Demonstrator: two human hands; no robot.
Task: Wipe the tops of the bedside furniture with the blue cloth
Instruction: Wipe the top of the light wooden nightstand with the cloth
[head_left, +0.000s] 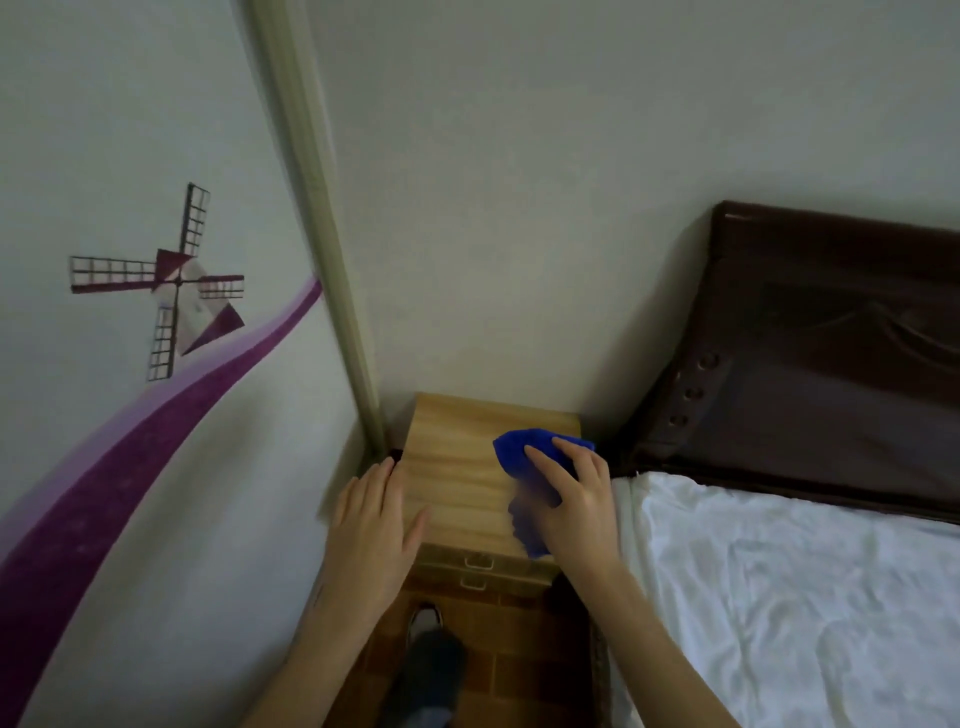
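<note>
A light wooden bedside cabinet (457, 467) stands in the corner between the wall and the bed, with two small drawers on its front. The blue cloth (517, 452) lies on the right part of its top. My right hand (571, 504) presses down on the cloth with spread fingers, and the cloth's near end is blurred below the palm. My left hand (371, 525) rests flat, fingers straight, on the cabinet's left edge and holds nothing.
A bed with a white sheet (779, 597) and a dark brown headboard (831, 353) stands close on the right. A wall with a windmill sticker (171, 291) and a vertical pipe (332, 291) closes the left. My foot (426, 654) is on the brown tiled floor.
</note>
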